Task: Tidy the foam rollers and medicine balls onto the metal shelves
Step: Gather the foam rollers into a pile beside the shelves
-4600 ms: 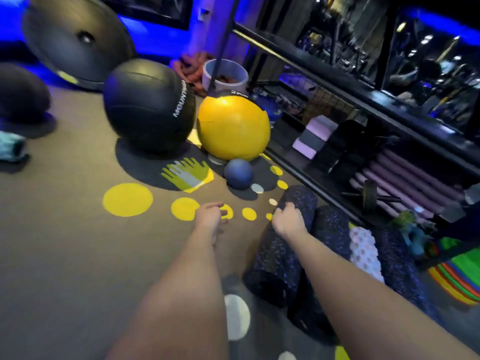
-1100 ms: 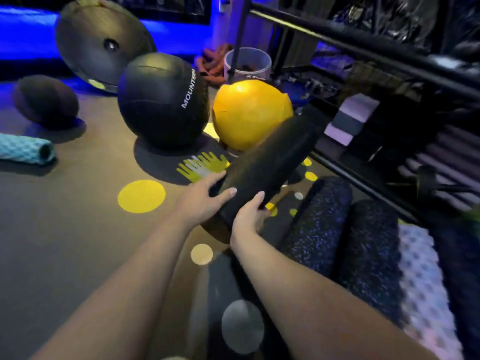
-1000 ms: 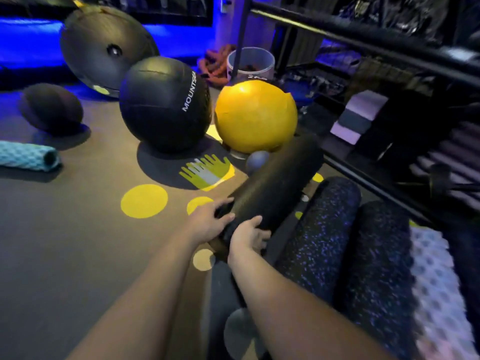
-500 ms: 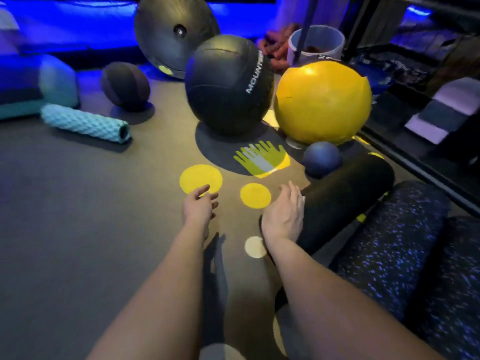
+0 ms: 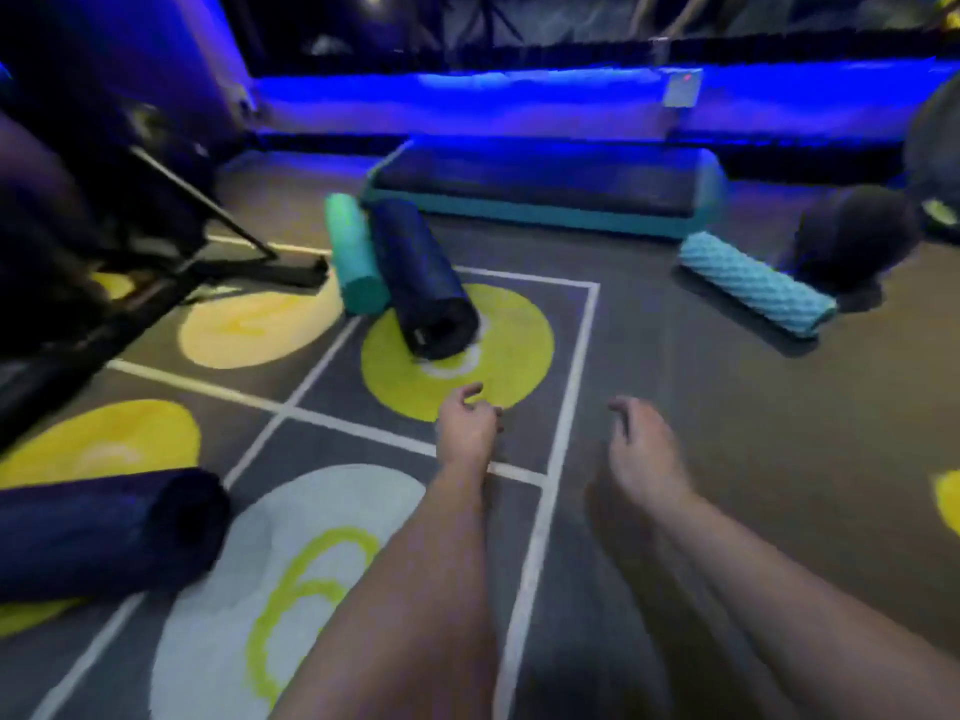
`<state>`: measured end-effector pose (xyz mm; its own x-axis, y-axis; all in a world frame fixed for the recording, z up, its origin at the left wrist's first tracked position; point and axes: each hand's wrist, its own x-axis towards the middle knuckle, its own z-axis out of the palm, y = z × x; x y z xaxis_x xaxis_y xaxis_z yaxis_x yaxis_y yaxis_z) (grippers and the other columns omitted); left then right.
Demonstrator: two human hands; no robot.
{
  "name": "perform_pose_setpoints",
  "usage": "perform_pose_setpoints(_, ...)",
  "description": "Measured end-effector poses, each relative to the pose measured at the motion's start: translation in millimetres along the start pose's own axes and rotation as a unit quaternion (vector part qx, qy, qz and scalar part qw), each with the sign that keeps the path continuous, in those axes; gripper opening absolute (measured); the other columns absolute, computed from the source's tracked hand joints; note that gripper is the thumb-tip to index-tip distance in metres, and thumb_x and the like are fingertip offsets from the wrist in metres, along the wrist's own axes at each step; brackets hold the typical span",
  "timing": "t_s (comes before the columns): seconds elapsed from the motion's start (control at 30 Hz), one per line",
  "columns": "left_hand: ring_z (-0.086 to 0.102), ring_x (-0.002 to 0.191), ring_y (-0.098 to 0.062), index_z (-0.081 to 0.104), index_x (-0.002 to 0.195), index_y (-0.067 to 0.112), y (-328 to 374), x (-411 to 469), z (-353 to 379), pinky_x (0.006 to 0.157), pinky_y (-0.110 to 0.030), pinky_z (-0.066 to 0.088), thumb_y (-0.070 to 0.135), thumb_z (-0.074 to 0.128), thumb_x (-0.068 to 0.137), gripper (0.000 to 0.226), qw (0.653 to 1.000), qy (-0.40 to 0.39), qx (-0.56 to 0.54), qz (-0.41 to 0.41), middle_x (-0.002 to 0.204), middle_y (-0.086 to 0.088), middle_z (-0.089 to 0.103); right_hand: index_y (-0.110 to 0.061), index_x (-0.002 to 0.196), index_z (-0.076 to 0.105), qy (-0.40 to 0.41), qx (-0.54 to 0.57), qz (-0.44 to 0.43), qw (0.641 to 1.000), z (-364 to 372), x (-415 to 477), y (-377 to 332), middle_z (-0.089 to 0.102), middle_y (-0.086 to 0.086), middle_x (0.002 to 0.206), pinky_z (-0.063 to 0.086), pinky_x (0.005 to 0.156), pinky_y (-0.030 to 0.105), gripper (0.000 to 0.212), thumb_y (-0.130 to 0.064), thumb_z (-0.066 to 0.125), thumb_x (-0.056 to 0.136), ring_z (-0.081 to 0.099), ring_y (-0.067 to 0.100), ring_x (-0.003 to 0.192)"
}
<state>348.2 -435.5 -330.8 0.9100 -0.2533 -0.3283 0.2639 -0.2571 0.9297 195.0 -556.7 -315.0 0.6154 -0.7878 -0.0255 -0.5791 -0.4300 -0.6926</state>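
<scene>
The view has swung away from the metal shelves. Half a second ago the right hand was on a black roller next to the big yellow ball; now that roller, the big balls and the shelves are all out of sight. Both hands are empty. I think one roller is dealt with and the person is looking for the next one.

The biggest thing ahead is the long step platform (image 5: 540,192) by the blue-lit wall. A dark ball (image 5: 852,236) sits on the floor at the far right, likely a medicine ball. A dark roller (image 5: 98,532) lies at the near left. Another dark roller (image 5: 423,283) lies on a yellow floor circle (image 5: 498,356), touching a teal roller (image 5: 353,254) on its left. A ridged light blue roller (image 5: 756,283) lies just beside the dark ball.

The left hand (image 5: 467,428) hangs over the floor with fingers loosely curled, holding nothing. The right hand (image 5: 644,449) is loose and empty too.

A black metal frame (image 5: 218,241) stands close to the teal roller and could get in the way of a reach there. The picture is blurry, so small things are hard to tell.
</scene>
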Motion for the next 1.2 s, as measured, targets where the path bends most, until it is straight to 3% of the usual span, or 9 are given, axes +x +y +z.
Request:
perform_pose_setpoints(0.1, 0.072, 0.081, -0.033, 0.062, 0.096, 0.033, -8.9, 75.4, -84.6, 0.080, -0.042, 0.060, 0.018, 0.046, 0.079, 0.028, 0.983, 0.159, -0.067, -0.069, 0.087, -0.004, 0.075, -0.005, 0.131, 0.059, -0.065, -0.050, -0.051, 0.995, 43.4, 20.6, -68.3, 0.057, 0.015, 0.135, 0.038, 0.103, 0.035, 0.034, -0.005, 0.045, 0.100, 0.053, 0.032, 0.126)
perform_pose_setpoints(0.2, 0.071, 0.088, -0.036, 0.064, 0.087, 0.033, -14.5, 136.4, -101.0, 0.085, -0.043, 0.060, 0.030, 0.046, 0.070, 0.024, 0.937, 0.241, -0.224, -0.118, 0.099, -0.012, 0.076, -0.010, 0.136, 0.055, -0.103, -0.124, -0.079, 0.984, 69.9, 54.7, -122.6, 0.058, 0.017, 0.134, 0.043, 0.099, 0.037, 0.038, -0.013, 0.049, 0.099, 0.056, 0.034, 0.122)
perform_pose_setpoints(0.33, 0.066, 0.067, -0.033, 0.067, 0.085, 0.026, 22.1, 154.1, -63.5, 0.069, -0.045, 0.056, 0.039, 0.054, 0.074, 0.021, 0.918, 0.213, -0.313, -0.113, 0.081, -0.012, 0.075, -0.005, 0.145, 0.044, -0.128, -0.206, -0.022, 0.970, 79.6, 91.1, -164.9, 0.051, 0.021, 0.143, 0.040, 0.105, 0.037, 0.049, -0.020, 0.052, 0.098, 0.050, 0.036, 0.131)
perform_pose_setpoints(0.47, 0.053, 0.052, -0.025, 0.063, 0.074, 0.019, 44.2, 185.9, -40.8, 0.057, -0.033, 0.041, 0.031, 0.063, 0.087, 0.018, 0.897, 0.207, -0.375, -0.105, 0.063, -0.008, 0.066, -0.009, 0.148, 0.037, -0.131, -0.246, -0.018, 0.960, 93.9, 129.8, -179.2, 0.046, 0.019, 0.145, 0.043, 0.107, 0.043, 0.056, -0.030, 0.053, 0.098, 0.049, 0.038, 0.132)
perform_pose_setpoints(0.57, 0.047, 0.047, -0.021, 0.064, 0.082, 0.015, 56.0, 218.0, -46.3, 0.044, -0.025, 0.035, 0.026, 0.060, 0.095, 0.017, 0.879, 0.203, -0.421, -0.099, 0.062, -0.009, 0.060, -0.007, 0.149, 0.035, -0.122, -0.271, -0.035, 0.954, 110.0, 164.1, -182.7, 0.044, 0.019, 0.145, 0.037, 0.111, 0.042, 0.061, -0.039, 0.053, 0.099, 0.043, 0.038, 0.135)
perform_pose_setpoints(0.77, 0.057, 0.059, -0.019, 0.073, 0.095, 0.017, 49.0, 280.3, -107.7, 0.054, -0.028, 0.042, 0.044, 0.053, 0.101, 0.034, 0.936, 0.202, -0.287, 0.000, 0.073, -0.006, 0.069, -0.005, 0.151, 0.031, -0.115, -0.231, -0.074, 0.963, 169.9, 248.0, -232.1, 0.036, 0.022, 0.152, 0.029, 0.116, 0.047, 0.099, -0.074, 0.058, 0.084, 0.032, 0.043, 0.141)
perform_pose_setpoints(0.93, 0.060, 0.066, -0.020, 0.070, 0.095, 0.017, 45.3, 313.2, -125.4, 0.057, -0.032, 0.045, 0.044, 0.052, 0.103, 0.033, 0.964, 0.200, -0.175, 0.025, 0.084, -0.010, 0.072, -0.012, 0.155, 0.019, -0.145, -0.198, -0.040, 0.969, 230.6, 300.6, -261.9, 0.033, 0.025, 0.153, 0.036, 0.114, 0.051, 0.144, -0.099, 0.059, 0.046, 0.039, 0.044, 0.138)
perform_pose_setpoints(1.1, 0.061, 0.061, -0.018, 0.069, 0.095, 0.019, 40.2, 333.5, -120.7, 0.063, -0.038, 0.050, 0.042, 0.061, 0.098, 0.025, 0.978, 0.180, -0.080, 0.065, 0.074, 0.000, 0.069, -0.016, 0.158, 0.003, -0.126, -0.212, 0.001, 0.969, 261.5, 327.1, -257.1, 0.036, 0.021, 0.147, 0.043, 0.100, 0.055, 0.149, -0.085, 0.074, 0.046, 0.045, 0.044, 0.129)
perform_pose_setpoints(1.2, 0.069, 0.078, -0.020, 0.070, 0.097, 0.022, 43.6, 336.0, -118.1, 0.079, -0.043, 0.058, 0.050, 0.062, 0.093, 0.030, 0.979, 0.188, 0.050, 0.053, 0.084, 0.002, 0.074, -0.014, 0.157, 0.003, -0.121, -0.204, -0.003, 0.971, 261.8, 327.8, -255.6, 0.037, 0.019, 0.142, 0.043, 0.096, 0.057, 0.146, -0.081, 0.074, 0.048, 0.046, 0.042, 0.124)
